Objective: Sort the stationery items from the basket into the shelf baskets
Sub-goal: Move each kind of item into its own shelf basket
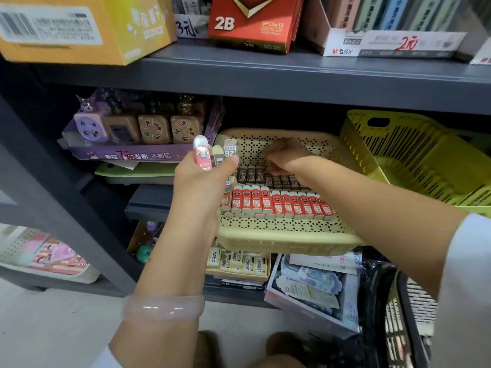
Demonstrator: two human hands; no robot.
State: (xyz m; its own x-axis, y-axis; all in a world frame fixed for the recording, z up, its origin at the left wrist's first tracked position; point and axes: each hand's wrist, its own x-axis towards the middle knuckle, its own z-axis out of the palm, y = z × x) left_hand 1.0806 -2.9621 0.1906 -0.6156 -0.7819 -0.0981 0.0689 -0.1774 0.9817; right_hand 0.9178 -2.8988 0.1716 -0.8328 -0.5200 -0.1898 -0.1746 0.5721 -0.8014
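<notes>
A beige perforated shelf basket (287,235) sits on the middle shelf, holding a front row of red-sleeved erasers (281,204) and a back row of dark 2B erasers (268,179). My left hand (204,179) is at the basket's left edge, shut on a few erasers (215,155): one red-sleeved, the others 2B. My right hand (284,158) reaches into the basket over the dark 2B row, fingers curled down on the erasers; what it holds is hidden. A dark source basket (393,309) stands at the lower right.
A yellow-green slotted basket (414,155) stands right of the beige one. A purple tray of sharpeners (132,152) lies to the left. Boxes line the upper shelf (265,70). Below are a barcode-labelled eraser box (239,264) and a box of packets (313,285).
</notes>
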